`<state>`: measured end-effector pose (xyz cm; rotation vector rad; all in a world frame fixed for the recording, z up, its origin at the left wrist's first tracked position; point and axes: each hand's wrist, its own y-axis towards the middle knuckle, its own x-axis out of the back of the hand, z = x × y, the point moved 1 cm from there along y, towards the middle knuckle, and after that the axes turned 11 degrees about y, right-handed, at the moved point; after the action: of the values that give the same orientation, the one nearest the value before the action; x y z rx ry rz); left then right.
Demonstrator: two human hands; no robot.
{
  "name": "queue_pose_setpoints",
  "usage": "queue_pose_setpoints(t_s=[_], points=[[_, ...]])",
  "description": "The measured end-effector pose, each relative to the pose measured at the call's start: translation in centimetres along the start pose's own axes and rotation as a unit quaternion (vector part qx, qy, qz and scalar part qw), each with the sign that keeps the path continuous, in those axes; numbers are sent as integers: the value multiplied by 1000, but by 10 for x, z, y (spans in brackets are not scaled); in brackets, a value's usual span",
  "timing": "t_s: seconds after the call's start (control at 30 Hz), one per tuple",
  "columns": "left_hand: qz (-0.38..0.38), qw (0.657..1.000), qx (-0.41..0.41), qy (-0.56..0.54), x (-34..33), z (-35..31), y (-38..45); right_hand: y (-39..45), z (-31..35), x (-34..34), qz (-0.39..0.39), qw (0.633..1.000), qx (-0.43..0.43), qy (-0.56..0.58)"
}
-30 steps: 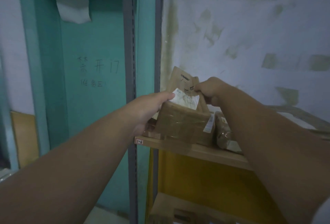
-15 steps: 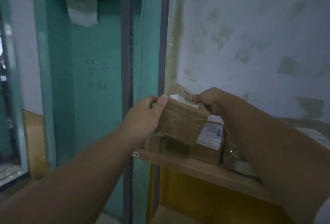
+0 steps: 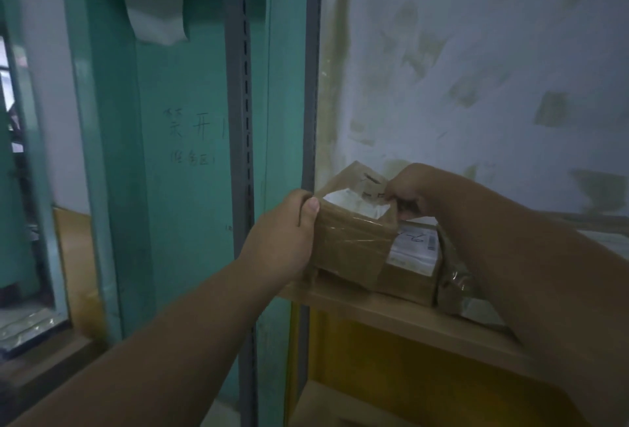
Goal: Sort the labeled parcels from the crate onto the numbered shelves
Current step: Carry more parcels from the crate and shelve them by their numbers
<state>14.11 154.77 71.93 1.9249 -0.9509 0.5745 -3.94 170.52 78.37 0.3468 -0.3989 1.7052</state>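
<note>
A brown taped cardboard parcel (image 3: 354,239) with a white label on top is held over the left end of a wooden shelf (image 3: 401,319). My left hand (image 3: 282,239) grips its left side, thumb on the top edge. At the parcel's far right top corner my right hand (image 3: 410,190) pinches the flap. Another brown box with a white label (image 3: 413,249) stands just right of it on the shelf. A plastic-wrapped parcel (image 3: 459,294) lies further right, partly hidden by my right forearm.
A grey slotted upright post (image 3: 240,120) of the rack stands left of the shelf. Behind it is a teal door (image 3: 183,154) with handwriting and a paper sheet (image 3: 156,16). A lower shelf (image 3: 326,406) shows under yellow backing. A patchy white wall is on the right.
The parcel has come down from a tilted, lifted pose toward the shelf's left end. My left hand shifted from its top corner to its left side, and the view swung slightly.
</note>
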Motion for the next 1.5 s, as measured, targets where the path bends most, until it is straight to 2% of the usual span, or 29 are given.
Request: queue_pose_setpoints(t_s=[0.17,0.23,0.33,0.4,0.63,0.83,1.07,1.33,1.5], points=[[7,995,46,-86,-14,14,-10,1,-5,-4,-17,996,-6,-85],[-10,995,27,-97,-15,16,-13,2,-6,-3,-14,996,-8,-91],[-20,995,-68,-66,-16,13,-19,-1,-2,0,-26,995,9,-98],[-17,994,-96,-54,-19,14,-16,-2,0,2,-26,994,14,-103],[15,995,-82,-44,-32,10,-13,0,-8,14,-32,991,-5,-130],[2,996,-78,31,-41,20,-16,6,-23,8,-23,983,5,-180],[-16,994,-90,57,-43,28,-3,6,-16,12,-13,948,57,-312],[-23,993,-95,72,-50,21,3,6,-19,11,-37,931,125,-340],[-51,991,-101,65,-52,22,-3,-2,-19,8,-42,905,191,-378]])
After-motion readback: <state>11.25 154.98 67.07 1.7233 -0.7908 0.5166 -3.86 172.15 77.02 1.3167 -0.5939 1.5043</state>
